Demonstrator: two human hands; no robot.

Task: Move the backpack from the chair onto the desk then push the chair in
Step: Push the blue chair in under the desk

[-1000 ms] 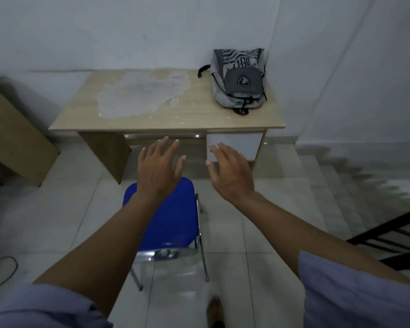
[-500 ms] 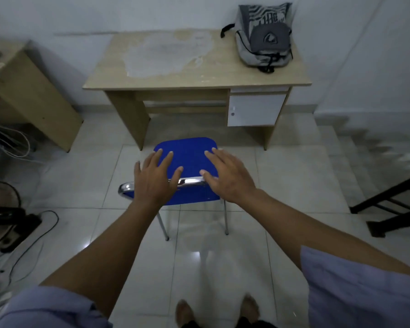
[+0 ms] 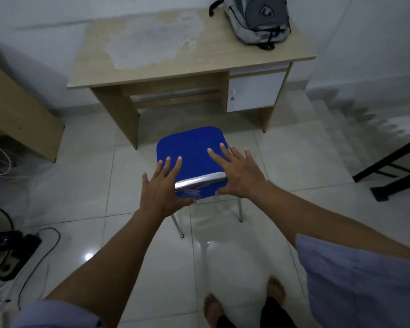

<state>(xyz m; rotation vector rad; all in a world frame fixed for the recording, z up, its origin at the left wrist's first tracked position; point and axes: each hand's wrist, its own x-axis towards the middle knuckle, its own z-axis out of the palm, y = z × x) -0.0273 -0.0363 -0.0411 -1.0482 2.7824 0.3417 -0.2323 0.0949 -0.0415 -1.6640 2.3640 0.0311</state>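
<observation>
A grey backpack lies on the far right corner of the light wooden desk. The blue chair stands on the tiled floor in front of the desk, its seat outside the desk's leg space. A chrome bar runs along the top of its backrest nearest me. My left hand hovers with fingers spread over the left end of the backrest. My right hand is spread over the right end, thumb below the bar. Neither hand is closed on the chair.
A second wooden desk stands at the left. A fan base and cables lie on the floor at lower left. Stairs with a black railing drop away at the right. My bare feet show at the bottom.
The view has tilted down and drawn back, so the desk and backpack sit higher in frame. Both hands have come down from above the seat to the chair's backrest.
</observation>
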